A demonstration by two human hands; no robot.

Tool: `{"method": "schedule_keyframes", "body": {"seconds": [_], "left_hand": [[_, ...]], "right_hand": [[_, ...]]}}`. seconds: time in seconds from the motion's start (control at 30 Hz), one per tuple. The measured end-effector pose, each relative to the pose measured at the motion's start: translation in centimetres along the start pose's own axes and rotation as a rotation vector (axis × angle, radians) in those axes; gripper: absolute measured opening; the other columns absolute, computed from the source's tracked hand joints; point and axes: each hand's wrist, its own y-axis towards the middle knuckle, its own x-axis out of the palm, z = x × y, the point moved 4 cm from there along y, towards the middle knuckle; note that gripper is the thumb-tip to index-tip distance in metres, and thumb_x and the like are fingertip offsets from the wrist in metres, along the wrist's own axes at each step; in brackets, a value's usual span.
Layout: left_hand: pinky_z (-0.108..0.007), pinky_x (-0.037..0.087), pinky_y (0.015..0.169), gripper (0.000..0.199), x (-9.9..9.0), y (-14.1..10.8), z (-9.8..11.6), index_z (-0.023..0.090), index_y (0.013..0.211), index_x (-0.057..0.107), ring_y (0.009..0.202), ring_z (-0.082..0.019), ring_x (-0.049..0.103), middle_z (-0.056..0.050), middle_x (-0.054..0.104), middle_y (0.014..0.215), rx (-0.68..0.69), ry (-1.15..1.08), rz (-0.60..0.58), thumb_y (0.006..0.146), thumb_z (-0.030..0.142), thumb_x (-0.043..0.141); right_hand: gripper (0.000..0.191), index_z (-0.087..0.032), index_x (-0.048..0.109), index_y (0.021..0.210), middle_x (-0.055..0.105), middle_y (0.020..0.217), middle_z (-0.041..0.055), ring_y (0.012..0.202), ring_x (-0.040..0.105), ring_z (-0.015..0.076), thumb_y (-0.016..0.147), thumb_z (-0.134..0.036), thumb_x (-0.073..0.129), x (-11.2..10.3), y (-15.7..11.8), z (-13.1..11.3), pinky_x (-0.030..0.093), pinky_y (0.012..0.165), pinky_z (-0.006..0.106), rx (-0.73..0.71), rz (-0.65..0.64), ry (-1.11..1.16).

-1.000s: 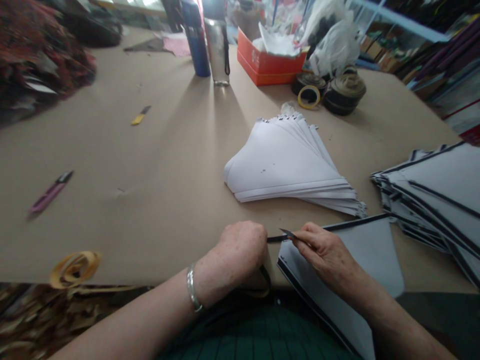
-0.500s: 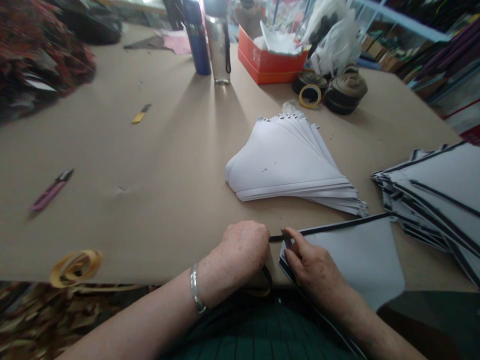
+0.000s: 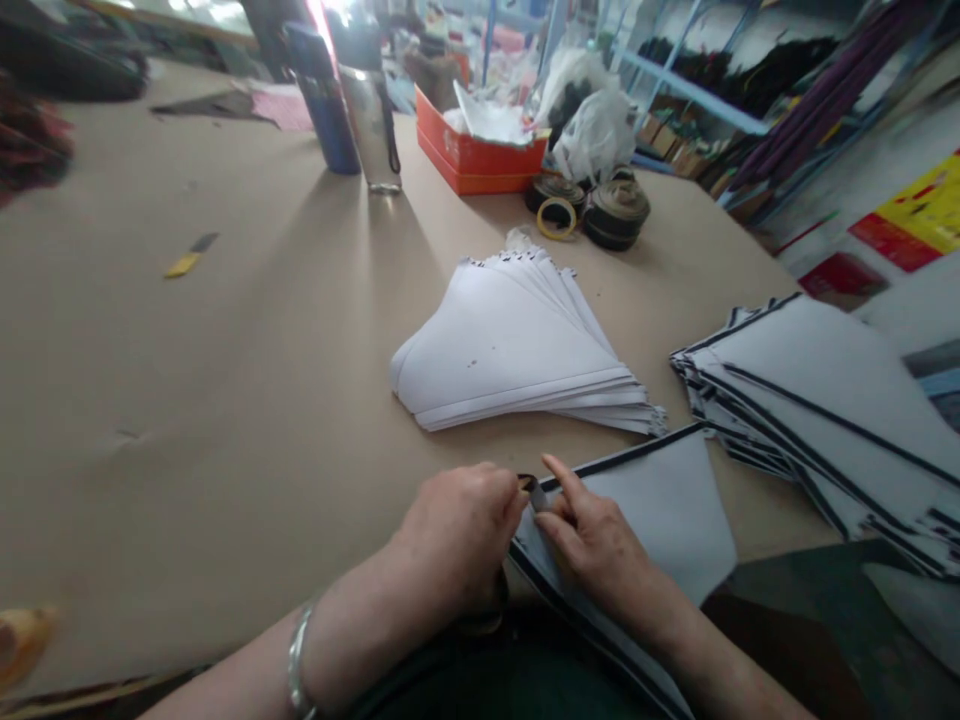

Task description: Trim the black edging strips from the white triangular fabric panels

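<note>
A white panel (image 3: 667,500) with black strip along its edges lies at the table's front edge. My left hand (image 3: 457,530), a bracelet at its wrist, is closed on the end of a black strip (image 3: 526,482) beside the panel's left corner. My right hand (image 3: 600,530) rests on that corner, thumb and forefinger around a small grey blade-like piece (image 3: 538,497); its forefinger is raised a little. Behind my hands sits a fanned stack of white panels (image 3: 517,340). More panels with black edging (image 3: 825,390) are piled on the right.
On the table (image 3: 285,400) lies a yellow cutter (image 3: 191,256) at the left. Two bottles (image 3: 375,130), a red box (image 3: 480,160), strip rolls (image 3: 615,210) and a yellow tape ring (image 3: 556,218) stand at the back. A yellowish roll (image 3: 22,640) is at the lower left.
The view has swung right, so things appear further left. My hands have come closer together, and the black strip between them now bends up at the panel's corner.
</note>
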Motion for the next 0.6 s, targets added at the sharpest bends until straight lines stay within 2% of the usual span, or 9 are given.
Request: {"method": "schedule_keyframes", "body": {"seconds": [0.07, 0.13, 0.2, 0.27, 0.37, 0.43, 0.53, 0.6], "left_hand": [[-0.03, 0.044, 0.058, 0.031, 0.5, 0.6, -0.3, 0.018, 0.078, 0.064, 0.07, -0.023, 0.065, -0.008, 0.067, 0.077, -0.03, 0.096, -0.006, 0.092, 0.028, 0.038], [-0.032, 0.048, 0.059, 0.028, 1.3, 1.1, -0.1, 0.019, 0.084, 0.064, 0.073, -0.026, 0.067, -0.009, 0.068, 0.082, -0.021, 0.158, -0.035, 0.092, 0.029, 0.039], [-0.034, 0.051, 0.061, 0.024, 2.0, 1.5, 0.2, 0.019, 0.089, 0.063, 0.076, -0.027, 0.068, -0.009, 0.068, 0.085, 0.016, 0.199, -0.035, 0.092, 0.028, 0.041], [-0.035, 0.053, 0.063, 0.022, 2.6, 1.7, 0.4, 0.019, 0.092, 0.062, 0.078, -0.027, 0.067, -0.01, 0.067, 0.087, 0.042, 0.222, -0.024, 0.091, 0.024, 0.041], [-0.035, 0.054, 0.066, 0.022, 3.2, 1.6, 0.2, 0.02, 0.096, 0.061, 0.08, -0.026, 0.067, -0.009, 0.066, 0.089, 0.073, 0.233, -0.032, 0.091, 0.022, 0.039], [-0.035, 0.054, 0.067, 0.023, 3.2, 1.5, 0.1, 0.02, 0.094, 0.061, 0.08, -0.026, 0.066, -0.01, 0.066, 0.089, 0.078, 0.24, -0.036, 0.091, 0.023, 0.038], [-0.035, 0.054, 0.069, 0.023, 2.8, 1.7, 0.0, 0.02, 0.092, 0.062, 0.081, -0.025, 0.066, -0.009, 0.066, 0.089, 0.053, 0.216, -0.064, 0.091, 0.024, 0.039], [-0.036, 0.054, 0.07, 0.025, 2.3, 1.8, -0.6, 0.021, 0.093, 0.063, 0.082, -0.026, 0.067, -0.007, 0.067, 0.09, 0.004, 0.187, -0.081, 0.092, 0.028, 0.039]], "right_hand": [[0.035, -0.014, 0.058, 0.115, 0.055, 0.058, -0.0036, 0.054, 0.053, 0.0135, 0.083, -0.029, 0.056, -1.1, 0.3, 0.6, 0.039, 0.054, 0.025, 0.092, 0.045, 0.269], [0.021, -0.018, 0.059, 0.088, 0.054, 0.057, -0.0048, 0.052, 0.052, 0.0112, 0.079, -0.036, 0.063, -1.3, 0.8, 1.3, 0.039, 0.051, 0.022, 0.194, 0.043, 0.609], [0.027, -0.019, 0.051, 0.078, 0.061, 0.065, -0.0031, 0.057, 0.059, 0.0118, 0.076, -0.041, 0.067, -1.1, 1.4, 2.2, 0.046, 0.055, 0.023, 0.272, 0.031, 0.932], [0.032, -0.02, 0.048, 0.079, 0.069, 0.079, 0.0008, 0.07, 0.066, 0.0155, 0.073, -0.043, 0.07, -1.6, 2.2, 3.6, 0.053, 0.067, 0.03, 0.311, 0.08, 1.101], [0.034, -0.022, 0.048, 0.082, 0.071, 0.09, 0.0051, 0.082, 0.069, 0.0196, 0.071, -0.046, 0.068, -5.0, 2.7, 7.3, 0.054, 0.077, 0.037, 0.294, 0.331, 0.982], [0.033, -0.022, 0.049, 0.082, 0.071, 0.088, 0.0023, 0.081, 0.068, 0.0169, 0.07, -0.047, 0.068, -8.3, 2.2, 9.8, 0.053, 0.081, 0.034, 0.283, 0.486, 0.857], [0.029, -0.021, 0.054, 0.077, 0.069, 0.076, 0.0001, 0.07, 0.066, 0.0147, 0.069, -0.043, 0.071, -12.2, 0.2, 12.3, 0.052, 0.072, 0.027, 0.305, 0.562, 0.711], [0.026, -0.02, 0.057, 0.076, 0.066, 0.067, -0.0002, 0.06, 0.062, 0.0152, 0.071, -0.043, 0.068, -13.9, -1.6, 12.9, 0.049, 0.062, 0.026, 0.317, 0.582, 0.466]]}}
